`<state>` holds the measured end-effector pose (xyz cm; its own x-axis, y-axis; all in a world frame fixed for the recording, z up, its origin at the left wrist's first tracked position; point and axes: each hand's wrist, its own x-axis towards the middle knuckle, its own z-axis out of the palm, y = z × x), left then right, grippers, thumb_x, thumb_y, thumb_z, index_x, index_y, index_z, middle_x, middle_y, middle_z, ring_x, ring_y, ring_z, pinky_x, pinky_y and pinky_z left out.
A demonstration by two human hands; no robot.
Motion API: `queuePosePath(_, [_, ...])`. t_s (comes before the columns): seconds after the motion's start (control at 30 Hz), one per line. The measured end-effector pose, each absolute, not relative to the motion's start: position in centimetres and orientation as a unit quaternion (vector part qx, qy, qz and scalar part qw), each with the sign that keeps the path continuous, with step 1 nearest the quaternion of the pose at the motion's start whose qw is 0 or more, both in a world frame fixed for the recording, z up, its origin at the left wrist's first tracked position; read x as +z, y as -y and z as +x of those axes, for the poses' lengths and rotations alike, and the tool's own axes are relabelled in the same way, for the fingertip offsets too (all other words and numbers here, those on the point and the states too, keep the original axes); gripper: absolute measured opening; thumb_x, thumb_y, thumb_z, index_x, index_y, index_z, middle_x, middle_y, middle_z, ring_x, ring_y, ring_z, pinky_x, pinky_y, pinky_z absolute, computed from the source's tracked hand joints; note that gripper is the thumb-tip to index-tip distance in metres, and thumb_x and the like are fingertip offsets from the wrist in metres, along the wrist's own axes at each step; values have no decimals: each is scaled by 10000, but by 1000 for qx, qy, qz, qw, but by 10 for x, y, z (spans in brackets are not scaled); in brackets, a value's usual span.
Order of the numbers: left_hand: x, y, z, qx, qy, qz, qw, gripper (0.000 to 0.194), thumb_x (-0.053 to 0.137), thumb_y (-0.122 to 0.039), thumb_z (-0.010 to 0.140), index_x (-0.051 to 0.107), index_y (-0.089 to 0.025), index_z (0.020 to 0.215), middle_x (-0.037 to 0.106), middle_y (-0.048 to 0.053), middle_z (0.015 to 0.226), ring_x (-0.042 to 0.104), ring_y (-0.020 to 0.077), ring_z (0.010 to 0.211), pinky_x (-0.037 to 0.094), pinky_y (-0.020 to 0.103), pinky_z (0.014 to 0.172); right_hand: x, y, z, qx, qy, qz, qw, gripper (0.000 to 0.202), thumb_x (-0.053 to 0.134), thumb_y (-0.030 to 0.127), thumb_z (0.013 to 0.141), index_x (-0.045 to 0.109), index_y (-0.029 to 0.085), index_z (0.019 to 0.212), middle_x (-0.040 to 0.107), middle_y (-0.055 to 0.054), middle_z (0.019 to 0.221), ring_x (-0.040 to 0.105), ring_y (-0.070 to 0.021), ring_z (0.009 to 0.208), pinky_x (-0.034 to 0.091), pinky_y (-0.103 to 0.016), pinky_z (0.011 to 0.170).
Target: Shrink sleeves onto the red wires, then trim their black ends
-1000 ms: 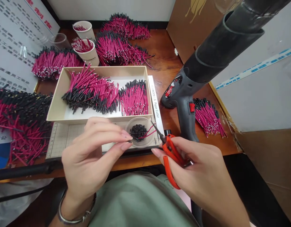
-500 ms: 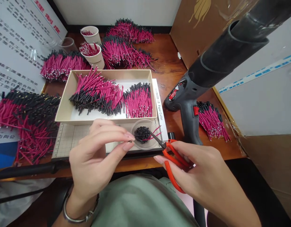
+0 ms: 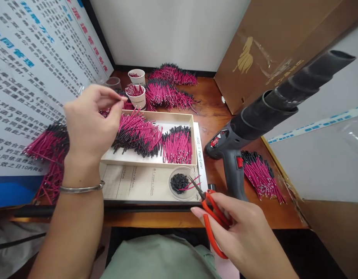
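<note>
My left hand (image 3: 94, 120) is raised over the left end of the cardboard tray (image 3: 193, 141), near the paper cups. Its thumb and forefinger are pinched together, and whatever is between them is too small to make out. In my right hand (image 3: 240, 224) are red-handled scissors (image 3: 209, 211), their pointed tips over the edge of a clear round dish (image 3: 172, 195). That dish holds short black pieces (image 3: 179, 183) and a few pink wires (image 3: 193, 186). Pink wires with black ends lie piled in the tray, a loose heap (image 3: 136, 133) beside a neater bundle (image 3: 177, 145).
A dark heat gun (image 3: 237, 153) stands to the right, with a wire bundle (image 3: 262, 174) behind it. Paper cups (image 3: 137, 101) and more wire piles (image 3: 167, 93) fill the back. The tray rests on a paper cutter (image 3: 126, 184). A printed board (image 3: 48, 73) rises at left.
My left hand has moved from beside the scissors up and left toward the cups, still pinched. My right hand keeps the scissors near the dish. The camera view has tilted upward.
</note>
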<state>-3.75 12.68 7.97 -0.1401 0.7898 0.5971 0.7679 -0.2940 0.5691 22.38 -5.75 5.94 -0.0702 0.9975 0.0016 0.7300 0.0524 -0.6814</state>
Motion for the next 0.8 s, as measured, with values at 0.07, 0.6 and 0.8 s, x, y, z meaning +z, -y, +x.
queuePosePath(0.07, [68, -127, -48, 397, -625, 672, -3, 64, 766, -224, 858, 772, -176, 901, 791, -49, 812, 722, 132, 752, 524, 243, 709, 58, 58, 226, 266, 676, -641, 248, 552, 582, 499, 983, 256, 202, 653, 299, 60, 549, 178, -72, 561, 255, -185, 450])
queuePosePath(0.6, [73, -85, -53, 367, -585, 721, -63, 500, 761, -282, 835, 389, -187, 515, 354, -69, 459, 307, 84, 476, 232, 250, 522, 60, 55, 222, 228, 694, -649, 213, 500, 566, 458, 991, 309, 200, 648, 357, 54, 535, 211, -77, 542, 219, -205, 445])
queuePosePath(0.8, [75, -27, -12, 275, -448, 843, 111, 396, 478, -300, 1081, 621, -208, 724, 615, -40, 628, 549, 121, 561, 378, 304, 589, 74, 52, 225, 159, 735, -635, 175, 451, 606, 400, 965, 387, 195, 628, 377, 66, 515, 253, -69, 498, 244, -200, 459])
